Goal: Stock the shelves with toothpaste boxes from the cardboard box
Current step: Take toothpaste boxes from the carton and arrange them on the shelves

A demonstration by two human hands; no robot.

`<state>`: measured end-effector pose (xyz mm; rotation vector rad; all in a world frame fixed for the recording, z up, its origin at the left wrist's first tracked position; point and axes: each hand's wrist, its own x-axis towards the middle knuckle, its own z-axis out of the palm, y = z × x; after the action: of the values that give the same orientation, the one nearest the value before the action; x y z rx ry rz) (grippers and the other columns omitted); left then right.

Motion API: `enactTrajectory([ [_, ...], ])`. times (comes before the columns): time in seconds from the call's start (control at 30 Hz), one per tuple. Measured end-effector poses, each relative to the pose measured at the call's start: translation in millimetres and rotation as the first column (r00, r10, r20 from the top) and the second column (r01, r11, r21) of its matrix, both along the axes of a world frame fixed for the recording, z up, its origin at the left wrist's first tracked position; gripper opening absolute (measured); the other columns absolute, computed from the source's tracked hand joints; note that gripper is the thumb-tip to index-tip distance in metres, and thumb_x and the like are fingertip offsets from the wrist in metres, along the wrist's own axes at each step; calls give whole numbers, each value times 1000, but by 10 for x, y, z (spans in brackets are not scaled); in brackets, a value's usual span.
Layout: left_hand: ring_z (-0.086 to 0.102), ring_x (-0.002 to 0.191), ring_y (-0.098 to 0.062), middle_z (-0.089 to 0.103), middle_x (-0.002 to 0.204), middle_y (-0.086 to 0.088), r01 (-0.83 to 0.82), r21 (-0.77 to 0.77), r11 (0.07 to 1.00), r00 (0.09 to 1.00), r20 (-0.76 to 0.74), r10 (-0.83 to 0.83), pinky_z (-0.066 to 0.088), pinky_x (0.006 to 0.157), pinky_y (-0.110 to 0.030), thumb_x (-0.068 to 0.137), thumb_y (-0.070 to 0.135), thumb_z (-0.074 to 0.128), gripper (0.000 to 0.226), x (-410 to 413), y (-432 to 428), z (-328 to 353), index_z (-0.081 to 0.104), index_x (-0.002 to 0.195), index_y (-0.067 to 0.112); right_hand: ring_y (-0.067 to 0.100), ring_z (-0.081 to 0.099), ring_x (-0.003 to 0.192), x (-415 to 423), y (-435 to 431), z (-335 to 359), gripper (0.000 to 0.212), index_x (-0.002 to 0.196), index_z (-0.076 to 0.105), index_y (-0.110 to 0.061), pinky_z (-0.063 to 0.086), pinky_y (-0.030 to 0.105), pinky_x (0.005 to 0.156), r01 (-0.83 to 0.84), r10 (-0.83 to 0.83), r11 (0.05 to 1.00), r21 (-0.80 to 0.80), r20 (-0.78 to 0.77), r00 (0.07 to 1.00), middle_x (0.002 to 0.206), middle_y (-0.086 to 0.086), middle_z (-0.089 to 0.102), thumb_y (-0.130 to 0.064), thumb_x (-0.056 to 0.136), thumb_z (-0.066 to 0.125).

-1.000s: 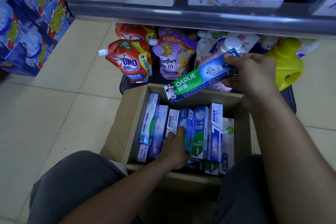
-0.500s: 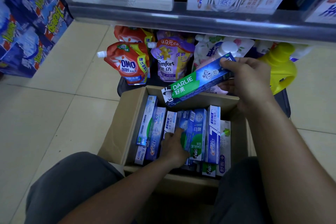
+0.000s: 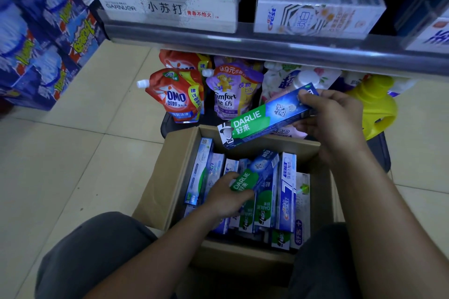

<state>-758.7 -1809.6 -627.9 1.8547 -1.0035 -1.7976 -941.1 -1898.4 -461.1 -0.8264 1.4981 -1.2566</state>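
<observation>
Right now you are holding one Darlie toothpaste box (image 3: 264, 119) in your right hand (image 3: 332, 124), fingers and thumb curling round its blue end while the green end is pointing down and left, hanging over the far edge of the open cardboard box (image 3: 158, 177). Your left hand (image 3: 226, 196) is reaching down inside that carton and gripping a second Darlie box (image 3: 255, 173) by its green end; this one is tilting up and to the right, its far end rising above the packed rows. Around it more toothpaste boxes are standing on edge side by side, among them a blue and white Crest box (image 3: 288, 192) just right of the one you are gripping. The carton is sitting on the tiled floor (image 3: 60, 165) between your knees in grey trousers (image 3: 97, 250). Beyond it, under the grey shelf edge (image 3: 267, 48), a red OMO pouch (image 3: 177, 97), a purple Comfort pouch (image 3: 230, 92) and a yellow bottle (image 3: 376, 109) are standing close together. On the shelf above, a red and white Garnier carton (image 3: 170, 0) and a white Crest carton (image 3: 315, 9) are sitting side by side, slightly apart. Blue packs (image 3: 36, 31) are stacking up at the far left.
</observation>
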Motion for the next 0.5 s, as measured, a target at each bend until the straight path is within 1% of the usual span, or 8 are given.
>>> enactTrajectory([
  [0.07,66,95,-14,61,119,7,-33,-85,996,999,17,35,58,70,-37,80,48,81,46,33,-26,32,61,119,34,26,60,59,5,-1,-6,10,91,65,-11,52,27,51,3,-3,1000,2,1,1000,87,18,71,-17,91,73],
  [0.13,59,98,-5,58,120,10,-68,-223,973,992,88,90,47,77,-34,86,54,75,32,56,-41,60,64,108,32,27,61,62,12,2,-8,10,96,67,-9,53,28,51,2,-2,1000,-6,14,1000,93,21,72,-16,92,73],
  [0.23,59,104,-9,62,115,12,-100,-399,911,979,126,163,45,86,-34,94,39,71,13,137,-70,181,68,102,29,30,62,67,36,30,18,16,104,68,-4,55,28,52,17,-15,999,-29,50,999,97,24,71,-13,92,72],
  [0.3,61,97,-2,66,106,6,-135,-533,835,973,87,213,46,80,-22,93,26,75,8,245,-113,376,69,98,25,33,62,71,66,55,79,24,111,67,2,57,32,57,24,-18,998,-56,109,994,100,28,71,-11,91,72],
  [0.33,61,91,1,68,101,3,-145,-595,791,973,58,222,46,75,-15,92,23,76,8,321,-139,507,69,94,25,32,63,70,84,68,129,27,113,66,4,58,31,58,24,-14,997,-73,135,991,99,29,71,-11,91,72],
  [0.37,62,88,2,69,96,3,-134,-649,749,973,55,222,45,72,-12,91,24,76,7,406,-171,641,69,91,26,30,64,67,104,78,186,29,114,65,5,59,30,57,22,-7,995,-92,155,988,96,27,71,-11,91,72],
  [0.47,68,91,-2,74,95,13,-26,-750,660,972,135,192,50,73,-16,90,42,71,9,716,-236,1064,74,91,34,26,68,64,175,141,433,37,118,65,3,59,29,58,12,30,984,-179,232,972,86,17,74,-13,86,75],
  [0.5,69,91,-3,74,95,15,-40,-767,641,973,116,199,50,73,-16,89,44,71,9,825,-258,1225,75,89,36,26,69,65,203,153,543,40,117,65,1,59,29,58,9,49,977,-215,259,965,86,15,75,-15,82,76],
])
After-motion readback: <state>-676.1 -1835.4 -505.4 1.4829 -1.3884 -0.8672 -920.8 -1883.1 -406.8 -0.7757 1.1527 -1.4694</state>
